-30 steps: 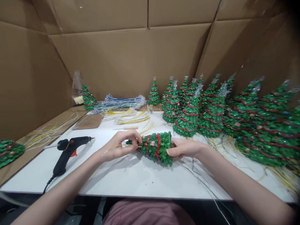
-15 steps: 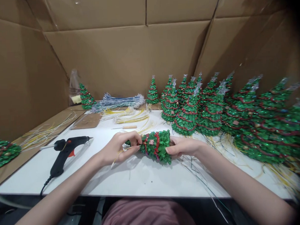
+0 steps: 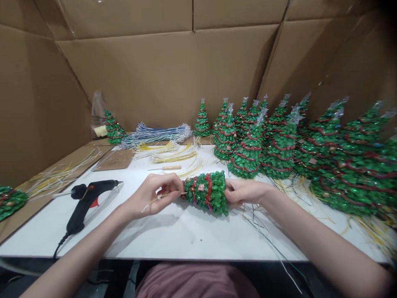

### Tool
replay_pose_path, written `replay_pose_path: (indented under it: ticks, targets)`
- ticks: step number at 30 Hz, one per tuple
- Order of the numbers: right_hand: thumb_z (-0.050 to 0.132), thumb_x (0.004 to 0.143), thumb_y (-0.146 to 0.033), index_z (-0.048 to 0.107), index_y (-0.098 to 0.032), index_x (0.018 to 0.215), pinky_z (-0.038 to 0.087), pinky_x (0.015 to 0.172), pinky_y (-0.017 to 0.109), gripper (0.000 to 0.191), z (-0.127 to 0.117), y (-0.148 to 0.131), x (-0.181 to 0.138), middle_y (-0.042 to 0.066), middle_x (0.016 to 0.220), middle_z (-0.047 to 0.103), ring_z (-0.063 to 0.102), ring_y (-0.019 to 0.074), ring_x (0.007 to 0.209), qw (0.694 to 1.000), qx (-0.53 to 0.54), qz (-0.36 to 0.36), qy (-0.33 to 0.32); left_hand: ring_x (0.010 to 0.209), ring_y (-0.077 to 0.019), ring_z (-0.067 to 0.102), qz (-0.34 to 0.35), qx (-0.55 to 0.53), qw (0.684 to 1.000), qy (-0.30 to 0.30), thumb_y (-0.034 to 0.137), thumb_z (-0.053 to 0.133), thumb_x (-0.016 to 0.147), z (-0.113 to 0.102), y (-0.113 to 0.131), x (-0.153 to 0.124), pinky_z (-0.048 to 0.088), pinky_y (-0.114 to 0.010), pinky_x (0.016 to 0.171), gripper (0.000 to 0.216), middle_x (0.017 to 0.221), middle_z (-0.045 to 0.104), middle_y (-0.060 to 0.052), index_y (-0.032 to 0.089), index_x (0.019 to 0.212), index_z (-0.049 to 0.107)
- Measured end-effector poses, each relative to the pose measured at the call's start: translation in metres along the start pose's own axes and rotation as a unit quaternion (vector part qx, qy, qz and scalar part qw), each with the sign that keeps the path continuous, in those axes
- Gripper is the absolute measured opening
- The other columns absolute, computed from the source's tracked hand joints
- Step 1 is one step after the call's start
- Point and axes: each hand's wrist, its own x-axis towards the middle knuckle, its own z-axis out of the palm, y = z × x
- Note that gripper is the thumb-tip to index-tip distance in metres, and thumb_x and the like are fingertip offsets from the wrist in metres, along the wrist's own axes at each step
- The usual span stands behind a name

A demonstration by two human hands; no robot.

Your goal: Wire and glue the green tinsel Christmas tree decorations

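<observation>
At the table (image 3: 188, 243), your left hand (image 3: 154, 197) pinches a wire (image 3: 163, 196) against the tip of the tree (image 3: 208, 193) — right hand (image 3: 244, 193) clamps its base; aim it steadily.

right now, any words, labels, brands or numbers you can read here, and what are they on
No readable text in this view.
Black glue gun: no legible brand or label.
Cardboard walls: blank.
Small green tree, held by the right hand, left hand pinching a pale wire at its tip: no lettering.
Plastic bag at back left: too blurred to tell.
</observation>
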Motion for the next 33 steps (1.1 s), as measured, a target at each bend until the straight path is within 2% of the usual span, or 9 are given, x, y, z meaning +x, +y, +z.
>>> replay_pose_path:
  ticks: [4,10,14,20,24,28,33]
  targets:
    - [0.061,0.068,-0.065,0.031,-0.019,0.055,0.011,0.036,0.018,0.056,0.0,0.001,0.001,-0.012,0.043,0.025,0.019,0.0018,0.039,1.0,0.001,0.005,-0.004,0.054,-0.0078,0.041,0.008,-0.001,1.0,-0.01,0.026,0.049,0.086,0.004,-0.002,0.004,0.031,-0.02,0.049,0.014,0.063,0.051,0.001,0.015,0.082,0.057]
    - [0.062,0.07,-0.062,0.032,-0.019,0.055,0.011,0.035,0.018,0.055,0.0,0.0,0.002,-0.011,0.043,0.026,0.02,0.0015,0.038,1.0,0.013,0.001,0.004,0.06,-0.0086,0.05,0.002,0.009,1.0,-0.004,0.026,0.052,0.086,0.0,-0.009,0.01,0.037,-0.02,0.056,0.013,0.069,0.057,0.0,0.015,0.087,0.059]
    - [0.063,0.069,-0.062,0.032,-0.019,0.053,0.011,0.034,0.018,0.056,0.0,0.001,0.003,-0.011,0.042,0.026,0.02,0.0014,0.038,1.0,0.027,-0.004,0.01,0.059,-0.0081,0.048,0.012,0.009,1.0,-0.013,0.023,0.051,0.085,0.001,-0.012,0.015,0.037,-0.019,0.055,0.011,0.071,0.056,0.0,0.015,0.085,0.058]
    - [0.066,0.069,-0.058,0.035,-0.018,0.059,0.01,0.034,0.016,0.051,0.002,0.0,0.004,-0.012,0.043,0.025,0.018,0.001,0.037,0.998,0.06,-0.009,0.015,0.058,-0.0078,0.048,0.025,0.019,0.999,-0.03,0.021,0.05,0.085,0.008,-0.013,0.023,0.036,-0.019,0.055,0.009,0.067,0.056,0.002,0.015,0.086,0.057]
    - [0.067,0.07,-0.055,0.032,-0.019,0.058,0.01,0.033,0.016,0.052,0.002,-0.001,0.002,-0.013,0.044,0.024,0.018,0.0007,0.037,0.998,0.064,-0.016,0.022,0.059,-0.0082,0.048,-0.001,0.015,0.999,-0.031,0.026,0.054,0.084,0.0,-0.011,0.018,0.036,-0.019,0.054,0.013,0.067,0.055,0.002,0.015,0.088,0.057]
    - [0.066,0.07,-0.056,0.032,-0.019,0.058,0.011,0.034,0.017,0.052,0.001,0.0,0.001,-0.013,0.044,0.023,0.018,0.001,0.038,0.998,0.047,-0.017,0.04,0.056,-0.0077,0.048,-0.025,0.015,0.999,-0.011,0.022,0.056,0.082,-0.012,-0.01,0.01,0.035,-0.019,0.054,0.01,0.064,0.055,0.003,0.014,0.089,0.058]
    - [0.065,0.07,-0.057,0.028,-0.02,0.056,0.011,0.034,0.018,0.054,0.0,0.0,0.002,-0.013,0.044,0.022,0.017,0.0013,0.038,0.998,0.032,-0.02,0.043,0.06,-0.0084,0.052,-0.032,0.01,0.999,-0.004,0.022,0.054,0.083,-0.016,-0.008,0.009,0.038,-0.02,0.057,0.01,0.074,0.06,-0.001,0.014,0.086,0.059]
